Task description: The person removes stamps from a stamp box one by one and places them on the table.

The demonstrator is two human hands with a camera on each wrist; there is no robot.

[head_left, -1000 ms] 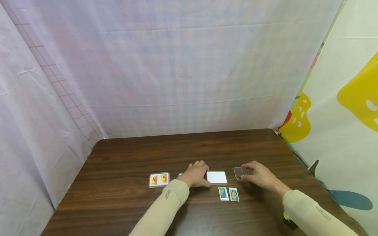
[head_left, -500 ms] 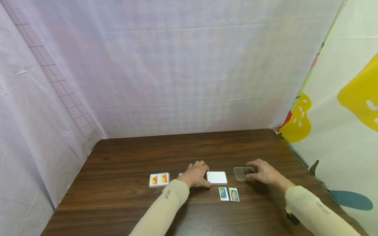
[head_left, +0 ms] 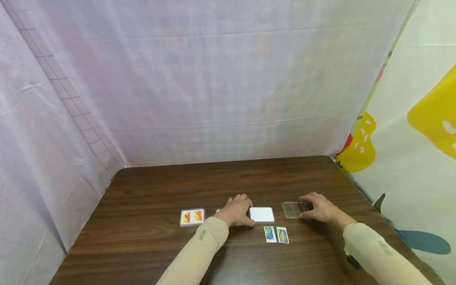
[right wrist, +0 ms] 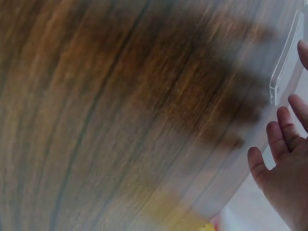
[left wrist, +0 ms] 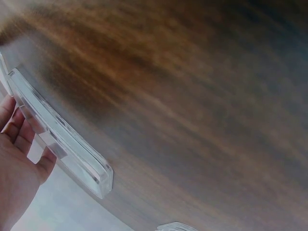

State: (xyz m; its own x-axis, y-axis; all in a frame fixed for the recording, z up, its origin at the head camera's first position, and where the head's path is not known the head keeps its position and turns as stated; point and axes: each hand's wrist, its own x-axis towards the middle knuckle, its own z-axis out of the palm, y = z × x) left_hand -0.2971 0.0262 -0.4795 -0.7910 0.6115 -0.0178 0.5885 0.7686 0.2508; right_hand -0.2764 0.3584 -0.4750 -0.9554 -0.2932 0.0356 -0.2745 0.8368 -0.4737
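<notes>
My left hand (head_left: pixel 233 210) spreads thumb and fingertips to the two left corners of a clear case holding a white card (head_left: pixel 261 214), gripping it there. Under the same hand, another clear case (left wrist: pixel 62 134) lies mostly hidden in the head view; only a sliver shows behind the wrist. At the right, a see-through plastic lid (head_left: pixel 293 209) with a line across its middle lies flat on the table. My right hand (head_left: pixel 320 209) hovers round the lid's right edge with loosely spread fingers. Two small picture cards, one blue (head_left: pixel 269 234) and one greenish (head_left: pixel 282 235), lie in front of the white card.
On the left lies a clear case with two orange picture cards (head_left: pixel 192 217). Everything rests on a dark wood-grain table (head_left: pixel 149 253). A pale curtain (head_left: pixel 228 87) hangs behind the far edge, and a patterned cloth (head_left: pixel 420 126) covers the right side.
My right hand has let go of the clear lid and drawn back to the right, uncovering more of it. The left hand and the cards stay in place.
</notes>
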